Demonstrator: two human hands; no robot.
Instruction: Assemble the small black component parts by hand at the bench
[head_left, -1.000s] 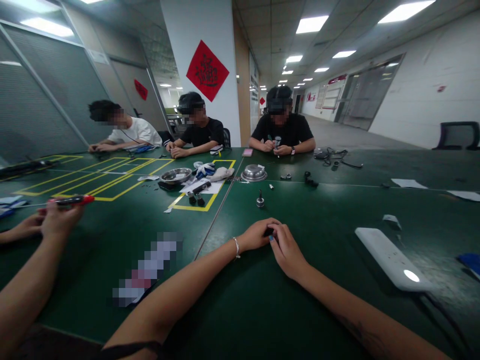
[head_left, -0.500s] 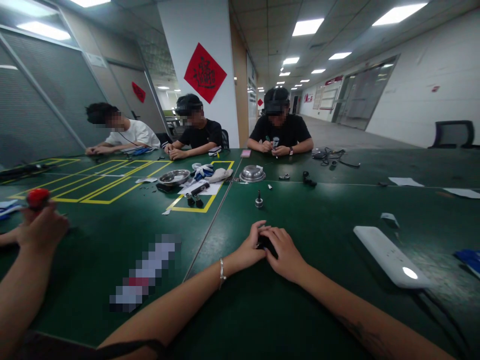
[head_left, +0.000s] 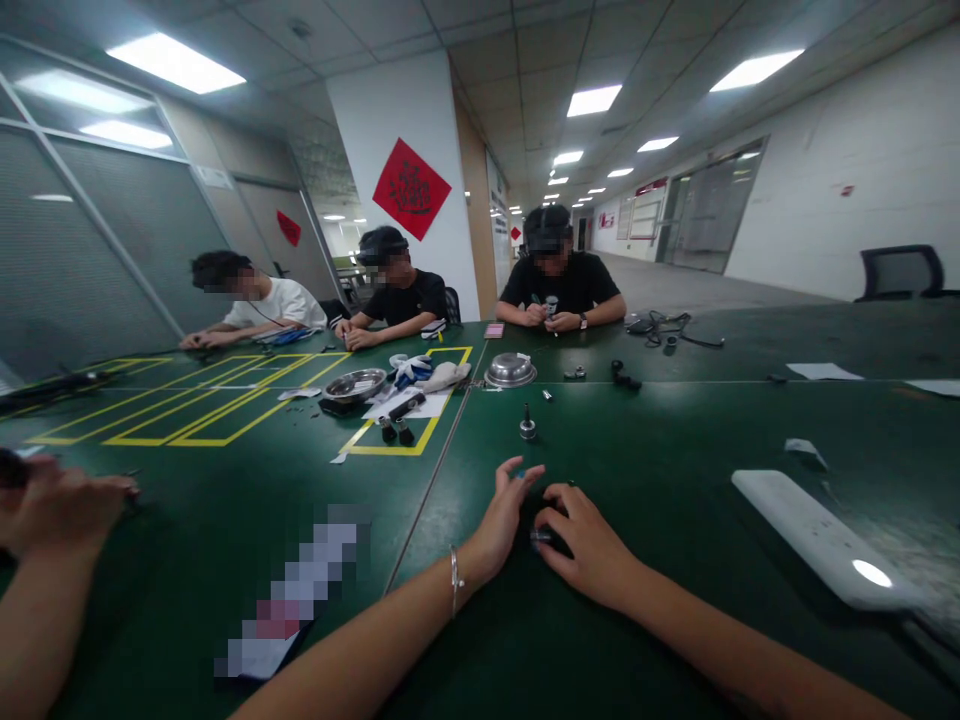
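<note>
From where I stand, the wearer's two bare hands are close together over the near middle of the green table (head_left: 637,440), just apart from each other. The right hand (head_left: 591,535) is curled, thumb and fingers closed about a small dark part (head_left: 541,537) with a shiny end, which pokes out on the side facing the other hand; the rest of it is hidden by the fingers. The left hand (head_left: 496,525), with a silver bracelet (head_left: 456,580) at its wrist, is open, fingers raised and a little spread, and I see nothing in its grasp.

Just beyond the hands a metal fitting (head_left: 528,428) stands upright, its thin stem on top. Farther off lie a little silver cylinder (head_left: 547,396) and an upturned metal bowl (head_left: 511,370). To the far left, a second metal bowl (head_left: 355,385) sits near white-and-blue gloves (head_left: 409,370), with two black pieces (head_left: 396,432) on the nearer side. A white power strip (head_left: 814,535) lies to the right. At the near left edge there's a neighbour's hand (head_left: 60,505), blurred, gripping something dark. Three people sit along the far side.
</note>
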